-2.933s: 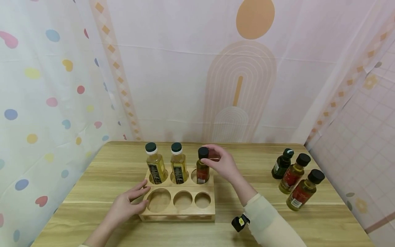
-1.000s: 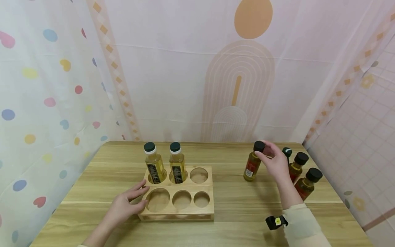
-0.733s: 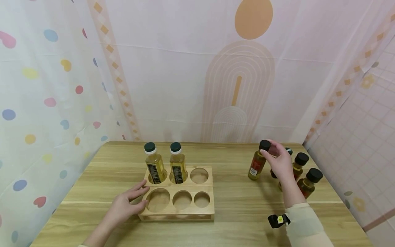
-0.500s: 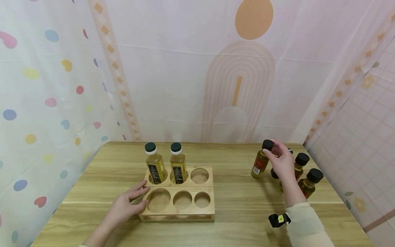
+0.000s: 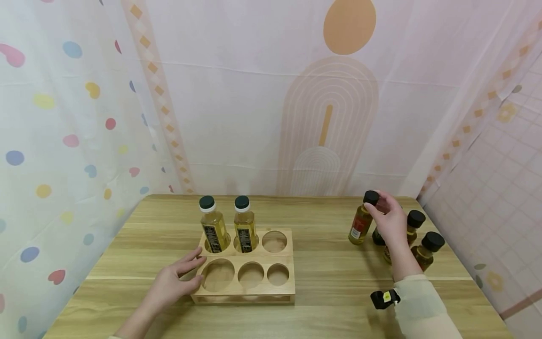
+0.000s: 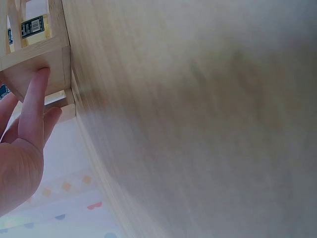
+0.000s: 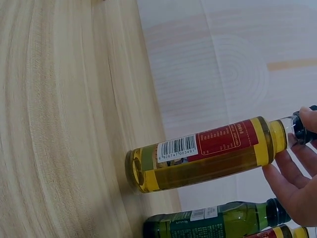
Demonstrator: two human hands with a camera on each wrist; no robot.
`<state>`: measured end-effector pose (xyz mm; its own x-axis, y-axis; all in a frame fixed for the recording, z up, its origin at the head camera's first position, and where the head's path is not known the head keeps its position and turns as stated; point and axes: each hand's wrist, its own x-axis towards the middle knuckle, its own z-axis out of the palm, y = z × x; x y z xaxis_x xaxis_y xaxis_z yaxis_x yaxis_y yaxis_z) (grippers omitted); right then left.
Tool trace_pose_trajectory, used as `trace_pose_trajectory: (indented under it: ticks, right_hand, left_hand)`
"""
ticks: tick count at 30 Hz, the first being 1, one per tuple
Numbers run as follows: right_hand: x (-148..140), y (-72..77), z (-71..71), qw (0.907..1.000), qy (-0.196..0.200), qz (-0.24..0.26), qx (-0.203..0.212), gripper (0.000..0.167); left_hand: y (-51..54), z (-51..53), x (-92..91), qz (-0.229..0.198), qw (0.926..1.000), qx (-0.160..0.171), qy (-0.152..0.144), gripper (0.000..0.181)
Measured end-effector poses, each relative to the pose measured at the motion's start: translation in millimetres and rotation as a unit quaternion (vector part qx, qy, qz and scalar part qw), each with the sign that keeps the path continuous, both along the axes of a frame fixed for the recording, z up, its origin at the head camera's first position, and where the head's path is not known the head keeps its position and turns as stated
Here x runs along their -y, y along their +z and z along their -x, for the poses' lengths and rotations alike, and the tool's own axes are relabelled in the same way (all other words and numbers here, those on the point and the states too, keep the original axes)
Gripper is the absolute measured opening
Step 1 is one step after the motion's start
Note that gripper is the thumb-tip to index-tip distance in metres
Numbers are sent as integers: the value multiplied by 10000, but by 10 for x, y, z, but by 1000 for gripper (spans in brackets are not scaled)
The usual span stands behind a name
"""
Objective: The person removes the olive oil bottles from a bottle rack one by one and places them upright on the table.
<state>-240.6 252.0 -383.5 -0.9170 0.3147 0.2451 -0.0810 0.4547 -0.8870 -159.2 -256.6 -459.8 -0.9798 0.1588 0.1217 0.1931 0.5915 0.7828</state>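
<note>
Two yellow-filled bottles [image 5: 216, 233] in the rack [image 5: 271, 290], my right hand [image 5: 390, 221] gripping a red-labelled bottle [image 7: 213, 153], my left hand [image 5: 171, 284] straight-fingered against the rack, three more bottles [image 5: 423, 256] partly hidden.

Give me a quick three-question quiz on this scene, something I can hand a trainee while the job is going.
1. How many holes in the pale wooden rectangular six-hole rack have no bottle in them?

2. Where does the right hand grip the red-labelled, black-capped clear bottle of yellow liquid?
A) Round its base
B) At its neck and cap
C) Round the middle of its label

3. True or false: the left hand is holding a bottle.

Key:
1. Four: all three in the front row and the back-right one.
2. B.
3. False: it touches the rack's left side.
</note>
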Motion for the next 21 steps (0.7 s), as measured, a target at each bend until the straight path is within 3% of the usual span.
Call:
trace_pose_trajectory:
  ticks: [21]
  right_hand:
    - [-23,-48,51,9998,-182,-49,-10,51]
  left_hand:
    - [-10,7,3,98,9999,3,63,46]
